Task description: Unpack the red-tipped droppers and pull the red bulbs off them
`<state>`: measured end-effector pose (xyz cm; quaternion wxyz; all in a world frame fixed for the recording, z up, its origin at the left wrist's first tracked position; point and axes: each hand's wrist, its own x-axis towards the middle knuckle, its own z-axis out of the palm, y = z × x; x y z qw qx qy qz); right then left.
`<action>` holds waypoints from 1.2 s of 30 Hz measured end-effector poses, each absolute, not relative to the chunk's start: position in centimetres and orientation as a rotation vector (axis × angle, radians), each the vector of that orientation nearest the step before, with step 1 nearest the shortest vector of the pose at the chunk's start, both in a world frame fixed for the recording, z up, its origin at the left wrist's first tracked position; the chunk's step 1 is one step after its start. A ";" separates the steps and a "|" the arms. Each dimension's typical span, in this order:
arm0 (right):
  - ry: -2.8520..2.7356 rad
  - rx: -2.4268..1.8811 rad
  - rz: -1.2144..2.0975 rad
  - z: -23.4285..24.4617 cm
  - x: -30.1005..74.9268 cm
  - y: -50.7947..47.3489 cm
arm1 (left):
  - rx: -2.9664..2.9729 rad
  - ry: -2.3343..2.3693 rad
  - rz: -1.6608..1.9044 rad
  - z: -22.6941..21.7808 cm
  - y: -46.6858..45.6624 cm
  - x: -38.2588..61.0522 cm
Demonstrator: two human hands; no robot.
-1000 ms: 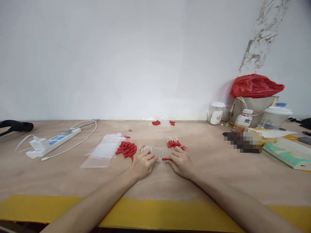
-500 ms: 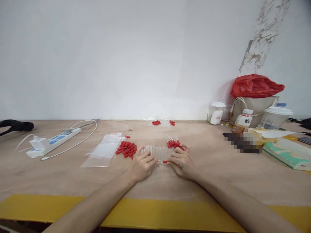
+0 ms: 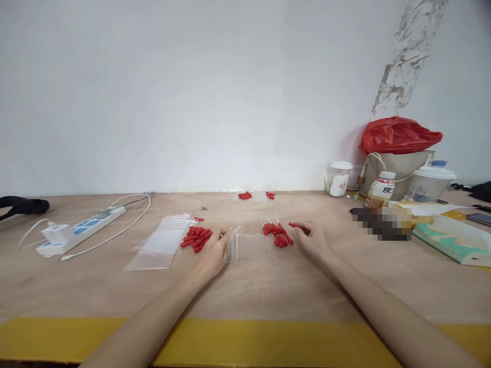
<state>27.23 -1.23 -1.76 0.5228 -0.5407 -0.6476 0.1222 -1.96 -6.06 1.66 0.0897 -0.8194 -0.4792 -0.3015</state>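
A row of clear glass tubes [image 3: 251, 247] lies on the wooden table [image 3: 268, 286] in front of me. My left hand [image 3: 213, 251] rests at the row's left end, fingers curled round one clear tube that points up and right. A heap of loose red rubber caps [image 3: 196, 237] lies just left of that hand. My right hand [image 3: 314, 240] is to the right of the row and pinches a red-capped tube [image 3: 296, 225]. Between it and the row lies a small bunch of finished tubes with red caps [image 3: 276, 233].
Clear plastic bags [image 3: 163, 243] and a white power strip [image 3: 76, 230] with cable lie to the left. More red caps [image 3: 245, 195] sit by the wall. Cups, a bottle [image 3: 380, 190], a bag with red plastic [image 3: 399, 148] and a tissue pack [image 3: 452, 240] crowd the right side.
My hands have parted from the middle of the tube row. The right hand carried a capped tube to the right; the left hand moved left and took up a bare tube.
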 end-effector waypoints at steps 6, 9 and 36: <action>-1.569 -1.368 0.383 -2.6 26.0 -1.0 | -2.380 -1.247 -0.976 1.1 -5.6 -1.6; -1.625 -1.362 0.401 -2.3 26.2 -1.3 | -2.425 -1.091 -0.930 0.4 -5.2 -1.5; -1.574 -1.581 0.412 -1.3 26.3 -0.7 | -2.793 -1.078 -0.503 1.9 -5.6 -2.6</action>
